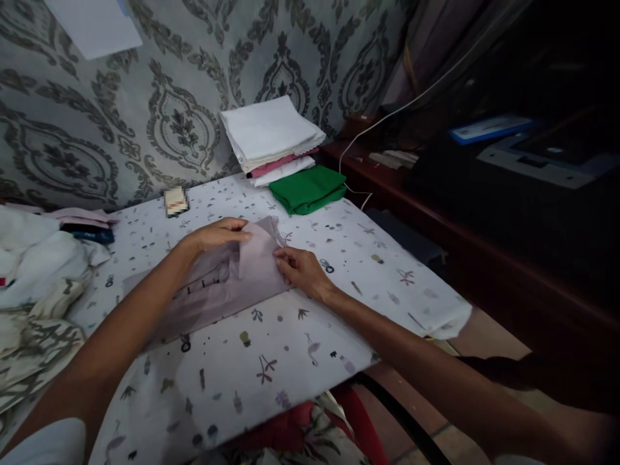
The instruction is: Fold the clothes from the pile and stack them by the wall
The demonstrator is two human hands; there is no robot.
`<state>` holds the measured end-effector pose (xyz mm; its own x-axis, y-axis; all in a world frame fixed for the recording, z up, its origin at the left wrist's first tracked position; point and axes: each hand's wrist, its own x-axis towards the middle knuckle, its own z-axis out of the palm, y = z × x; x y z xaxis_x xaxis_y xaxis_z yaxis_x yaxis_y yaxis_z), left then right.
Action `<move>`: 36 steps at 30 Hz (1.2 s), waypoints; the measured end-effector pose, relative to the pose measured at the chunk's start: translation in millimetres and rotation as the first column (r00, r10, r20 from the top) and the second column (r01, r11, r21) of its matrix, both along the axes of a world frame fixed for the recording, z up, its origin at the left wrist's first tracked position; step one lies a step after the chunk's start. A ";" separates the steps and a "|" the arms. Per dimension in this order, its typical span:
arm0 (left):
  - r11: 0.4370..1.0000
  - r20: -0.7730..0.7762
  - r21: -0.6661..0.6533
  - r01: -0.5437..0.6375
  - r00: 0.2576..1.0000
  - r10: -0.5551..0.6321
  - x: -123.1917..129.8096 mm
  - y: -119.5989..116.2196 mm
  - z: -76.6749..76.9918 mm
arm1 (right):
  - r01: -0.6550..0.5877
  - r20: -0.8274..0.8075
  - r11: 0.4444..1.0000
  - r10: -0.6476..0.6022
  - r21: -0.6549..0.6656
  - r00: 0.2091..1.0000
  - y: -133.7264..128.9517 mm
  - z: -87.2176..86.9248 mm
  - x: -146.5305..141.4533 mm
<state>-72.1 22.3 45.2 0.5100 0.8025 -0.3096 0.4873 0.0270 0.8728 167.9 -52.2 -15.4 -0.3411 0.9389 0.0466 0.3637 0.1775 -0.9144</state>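
Across the middle of the patterned worktop (334,342), a pale pinkish cloth (261,294) is lying at a slant, its right end forming a raised flap. The right hand (305,270) is pinching the flap's right edge between bent fingers and thumb. The left hand (220,234) is meeting the flap's upper left side, thumb and fingers a little parted; whether they are gripping fabric, I cannot tell. Loose creases are showing just left of the flap, so good handling is probably calling for smoothing those layers first, keeping the flap's edge in line with the long near edge, and holding both sides evenly taut. Beyond, a folded green cloth (310,188) is sitting beside a stack of folded cloths (274,132).
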 end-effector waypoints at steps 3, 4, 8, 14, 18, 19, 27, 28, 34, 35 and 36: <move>0.986 0.013 0.122 -0.117 0.993 0.116 1.9 -2.2 -9.9 | 0.025 0.047 1.000 -0.026 0.010 0.999 -1.7 1.6 -1.4; 0.979 -0.024 0.161 -0.125 0.991 0.130 2.4 -2.7 -11.4 | 0.036 0.061 0.999 -0.037 0.021 0.997 -1.8 1.5 -1.8; 0.986 -0.123 0.165 0.011 0.992 0.009 -0.5 -7.0 -5.5 | 0.043 0.112 0.998 -0.048 0.051 0.993 -1.8 0.9 -2.2; 1.000 -0.073 -0.016 0.025 0.997 -0.026 -16.8 -15.9 -8.6 | 0.032 0.192 0.996 -0.048 0.085 0.980 -2.4 2.4 -2.9; 0.957 -0.324 0.287 -0.035 0.937 0.132 -26.1 -18.4 -20.3 | 0.037 0.205 0.993 -0.059 0.109 0.977 -3.2 2.8 -3.5; 0.930 -0.401 0.367 -0.010 0.900 0.168 -26.7 -20.5 -20.3 | 0.037 0.202 0.993 -0.059 0.113 0.978 -3.4 2.7 -3.4; 0.656 -0.457 0.748 0.107 0.799 0.391 3.4 -83.6 -9.2 | 0.033 0.179 0.991 -0.057 0.132 0.982 -2.1 -1.2 -3.4; 0.655 -0.442 0.747 0.114 0.822 0.360 6.5 -94.5 -10.9 | 0.038 0.167 0.990 -0.060 0.133 0.984 -2.2 -2.3 -3.4; 0.724 -0.384 0.684 -0.090 0.799 0.463 -13.5 -140.7 -24.4 | 0.023 0.090 0.996 -0.031 0.090 0.995 -4.7 -0.7 0.0; 0.737 -0.384 0.667 -0.109 0.797 0.466 -19.5 -144.6 -26.4 | 0.010 0.097 0.994 -0.020 0.105 0.995 -4.4 2.7 -0.6; 0.748 -0.384 0.654 -0.115 0.801 0.459 -24.5 -147.6 -28.4 | -0.004 0.114 0.991 -0.012 0.136 0.993 -3.6 7.1 -2.4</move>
<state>-96.6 -125.3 16.8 0.1349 0.9827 0.1268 0.8998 -0.1751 0.3997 165.5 -55.8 -8.3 -0.3475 0.9280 0.1343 0.4658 0.2951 -0.8342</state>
